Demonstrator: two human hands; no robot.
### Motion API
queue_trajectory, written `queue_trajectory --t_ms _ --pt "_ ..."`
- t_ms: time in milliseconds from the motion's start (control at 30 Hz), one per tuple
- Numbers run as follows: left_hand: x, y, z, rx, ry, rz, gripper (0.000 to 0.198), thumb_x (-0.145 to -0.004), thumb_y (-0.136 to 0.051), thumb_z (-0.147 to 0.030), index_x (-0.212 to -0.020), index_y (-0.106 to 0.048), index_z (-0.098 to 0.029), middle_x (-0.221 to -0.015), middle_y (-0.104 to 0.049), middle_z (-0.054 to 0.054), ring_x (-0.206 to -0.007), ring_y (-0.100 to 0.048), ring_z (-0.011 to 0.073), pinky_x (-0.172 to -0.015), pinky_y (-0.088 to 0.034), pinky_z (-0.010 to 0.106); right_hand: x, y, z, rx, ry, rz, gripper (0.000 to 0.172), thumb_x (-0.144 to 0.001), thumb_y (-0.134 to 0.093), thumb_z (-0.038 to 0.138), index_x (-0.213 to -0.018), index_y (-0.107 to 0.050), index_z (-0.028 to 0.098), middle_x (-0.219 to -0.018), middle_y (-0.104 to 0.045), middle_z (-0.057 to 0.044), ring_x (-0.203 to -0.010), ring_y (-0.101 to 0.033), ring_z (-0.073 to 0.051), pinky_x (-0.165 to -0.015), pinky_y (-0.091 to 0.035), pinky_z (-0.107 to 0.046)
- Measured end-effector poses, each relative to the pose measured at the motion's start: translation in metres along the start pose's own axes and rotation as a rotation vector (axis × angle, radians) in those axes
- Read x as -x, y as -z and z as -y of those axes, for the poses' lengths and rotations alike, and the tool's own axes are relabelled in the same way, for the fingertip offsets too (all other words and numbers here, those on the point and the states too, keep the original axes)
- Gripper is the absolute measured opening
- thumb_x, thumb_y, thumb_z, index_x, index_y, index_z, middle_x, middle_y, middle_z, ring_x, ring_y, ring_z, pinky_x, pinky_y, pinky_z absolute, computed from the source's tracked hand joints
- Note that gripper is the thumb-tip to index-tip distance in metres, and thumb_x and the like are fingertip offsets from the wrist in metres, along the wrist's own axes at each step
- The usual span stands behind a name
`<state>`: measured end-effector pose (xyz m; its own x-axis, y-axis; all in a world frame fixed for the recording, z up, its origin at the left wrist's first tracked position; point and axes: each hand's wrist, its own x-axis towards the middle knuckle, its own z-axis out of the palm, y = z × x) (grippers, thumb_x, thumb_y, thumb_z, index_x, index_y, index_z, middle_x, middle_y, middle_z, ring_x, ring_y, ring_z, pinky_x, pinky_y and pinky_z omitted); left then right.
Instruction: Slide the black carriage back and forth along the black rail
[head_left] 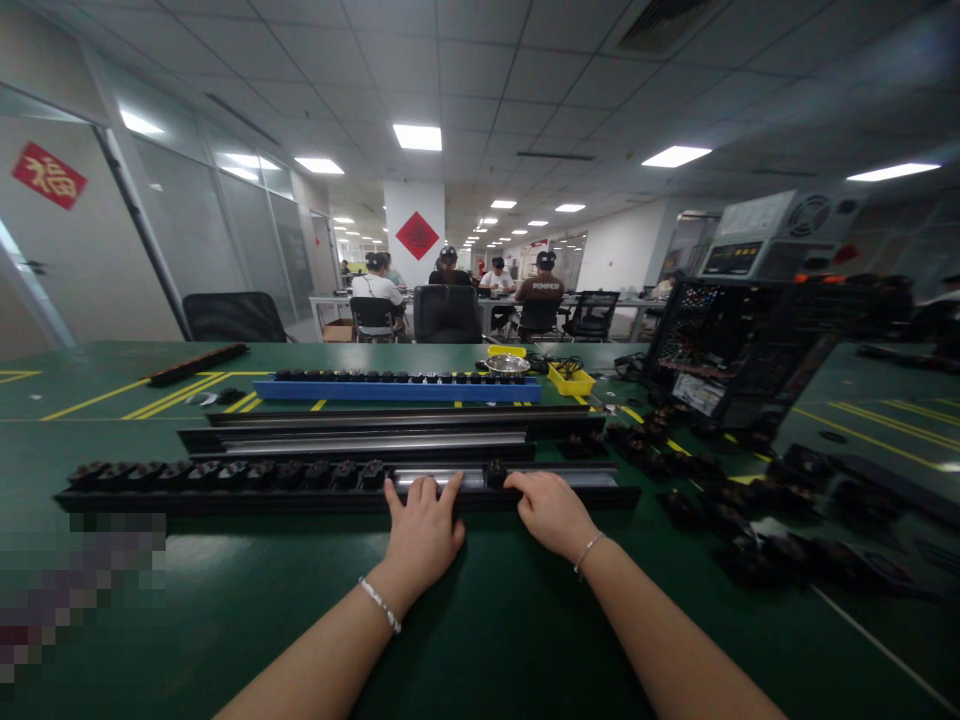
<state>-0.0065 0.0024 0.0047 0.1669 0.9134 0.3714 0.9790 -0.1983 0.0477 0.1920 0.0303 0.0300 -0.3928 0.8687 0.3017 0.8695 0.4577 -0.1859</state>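
Note:
A long black rail (442, 500) with a silver channel lies across the green table in front of me. Several small black socket-like modules (259, 473) sit in a row along its left part. My left hand (426, 530) rests on the rail with fingers spread, its leftmost finger beside the last module of that row. Farther right, a single black module (495, 473) stands apart in the channel. My right hand (553, 508) has its index finger against this module's right side, the other fingers curled under. Its thumb is mostly hidden.
Behind lie more black rails (360, 440) and a blue rail (405, 391) bearing black modules. Loose black parts (757, 540) cover the right side, near an opened computer case (735, 350). A yellow bin (570, 380) and metal dish (507, 365) stand farther back. People sit beyond.

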Motion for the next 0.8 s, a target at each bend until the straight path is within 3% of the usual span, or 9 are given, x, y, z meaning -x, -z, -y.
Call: queue_trajectory --t_ms 800 --pt "-0.0001 0.0 0.0004 -0.007 -0.008 0.016 0.055 -0.08 -0.046 -0.034 -0.134 -0.037 -0.029 -0.112 -0.053 0.009 -0.115 -0.041 0.029 -0.101 -0.004 0.067 0.0019 -0.0013 -0.0052 -0.001 -0.02 0.003 0.034 -0.073 -0.039 0.012 -0.097 -0.061 0.021 -0.091 -0.067 -0.003 -0.086 -0.057 -0.016 -0.083 -0.034 -0.027"
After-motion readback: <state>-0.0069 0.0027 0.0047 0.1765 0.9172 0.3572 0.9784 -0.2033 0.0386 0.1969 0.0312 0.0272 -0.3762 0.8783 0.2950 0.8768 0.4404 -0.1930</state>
